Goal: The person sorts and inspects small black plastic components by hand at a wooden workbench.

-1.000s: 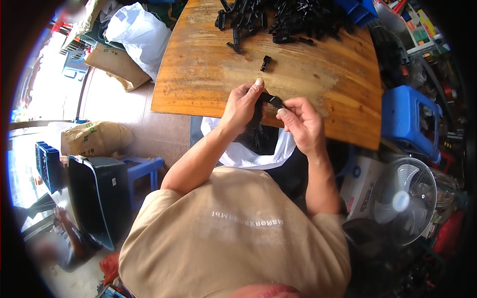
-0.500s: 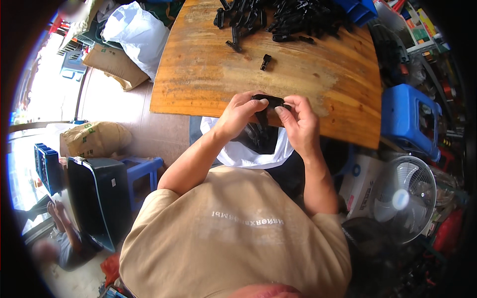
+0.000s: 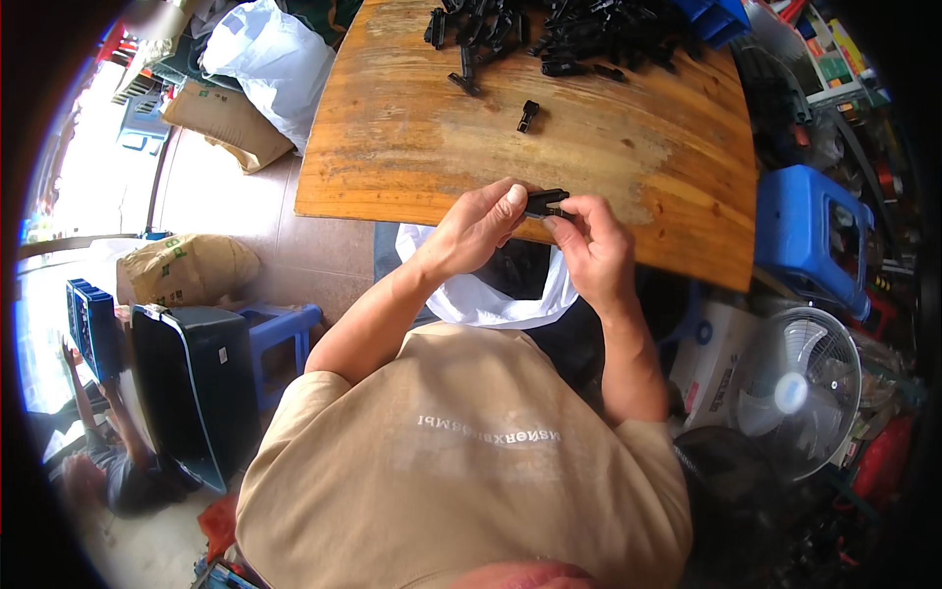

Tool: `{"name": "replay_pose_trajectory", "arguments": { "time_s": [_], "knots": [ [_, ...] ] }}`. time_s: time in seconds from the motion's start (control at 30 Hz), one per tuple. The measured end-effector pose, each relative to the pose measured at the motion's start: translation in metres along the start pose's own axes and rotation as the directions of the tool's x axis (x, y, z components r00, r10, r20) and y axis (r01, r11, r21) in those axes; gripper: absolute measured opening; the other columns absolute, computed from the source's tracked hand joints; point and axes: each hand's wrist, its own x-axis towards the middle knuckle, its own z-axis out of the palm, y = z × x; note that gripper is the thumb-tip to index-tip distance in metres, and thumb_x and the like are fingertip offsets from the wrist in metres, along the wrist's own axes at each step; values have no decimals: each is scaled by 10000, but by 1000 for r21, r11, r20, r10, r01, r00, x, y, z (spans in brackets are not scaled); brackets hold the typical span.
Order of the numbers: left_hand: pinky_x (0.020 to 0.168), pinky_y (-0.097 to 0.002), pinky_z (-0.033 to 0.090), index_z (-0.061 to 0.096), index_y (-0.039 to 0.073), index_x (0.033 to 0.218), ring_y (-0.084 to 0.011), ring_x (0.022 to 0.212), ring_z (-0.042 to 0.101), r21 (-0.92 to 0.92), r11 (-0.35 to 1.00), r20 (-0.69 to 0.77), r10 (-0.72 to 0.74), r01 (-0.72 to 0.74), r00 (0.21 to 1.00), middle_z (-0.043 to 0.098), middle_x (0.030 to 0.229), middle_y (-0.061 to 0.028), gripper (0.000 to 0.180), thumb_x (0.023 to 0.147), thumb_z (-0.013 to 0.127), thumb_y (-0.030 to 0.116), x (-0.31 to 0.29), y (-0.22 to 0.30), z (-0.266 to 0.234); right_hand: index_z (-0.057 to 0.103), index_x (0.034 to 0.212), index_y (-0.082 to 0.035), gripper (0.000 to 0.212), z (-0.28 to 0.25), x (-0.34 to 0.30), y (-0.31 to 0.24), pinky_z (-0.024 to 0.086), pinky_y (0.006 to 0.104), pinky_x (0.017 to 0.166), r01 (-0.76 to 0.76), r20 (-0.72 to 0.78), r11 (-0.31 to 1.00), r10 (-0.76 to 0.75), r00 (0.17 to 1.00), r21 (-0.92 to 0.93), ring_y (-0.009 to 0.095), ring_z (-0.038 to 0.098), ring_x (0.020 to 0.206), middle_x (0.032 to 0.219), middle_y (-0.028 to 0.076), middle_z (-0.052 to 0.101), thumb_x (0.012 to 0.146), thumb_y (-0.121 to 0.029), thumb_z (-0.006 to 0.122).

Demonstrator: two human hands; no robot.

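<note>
Above the table's near edge, my left hand (image 3: 479,224) is closed round one end of a dark, elongated part (image 3: 546,203), which looks like black plastic. The thumb and fingers of my right hand (image 3: 597,240) pinch its other end; whether a smaller piece sits between those fingertips I cannot make out. Below the hands, a white bag (image 3: 461,302) hangs open in front of my lap with dark parts inside. A single black part (image 3: 528,116) lies by itself on the wooden table (image 3: 392,157), beyond my hands.
Heaped black parts (image 3: 608,34) cover the table's far side, beside a blue bin (image 3: 714,20). At the right stand a blue stool (image 3: 810,231) and a fan (image 3: 793,393). On the left are sacks (image 3: 186,270), a dark tub (image 3: 201,383) and another person (image 3: 123,471).
The held part has turned from hanging down toward the bag to lying roughly crosswise between my hands. My left hand has rolled over it. The person at left has raised their hands.
</note>
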Motion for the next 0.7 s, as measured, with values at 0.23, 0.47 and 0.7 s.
{"name": "replay_pose_trajectory", "arguments": {
  "time_s": [0.23,0.47,0.7],
  "knots": [
    [668,-374,482,550,-12,1098,-285,728,611,372,917,64,133,-147,989,603,802,-167,426,999,543,402,-3,13,-1,589,981,-34,224,1,1,5,513,300,584,-57,7,991,57,998,117,168,651,651,740,103,663,838,-52,760],
    [635,-453,508,554,3,1106,-437,759,630,560,728,191,351,-396,917,641,818,-213,364,928,656,303,-4,12,-7,571,1092,-38,342,-7,2,-9,506,281,603,-109,91,978,94,991,178,141,619,654,769,81,645,837,-123,781],
    [596,-440,504,581,14,1051,-404,693,629,486,759,235,363,-432,902,641,793,-184,267,927,650,240,-15,6,-5,571,1080,-24,368,-26,10,-19,504,345,635,64,360,997,-75,930,42,228,635,711,819,116,630,838,-221,766]
  ]
}}
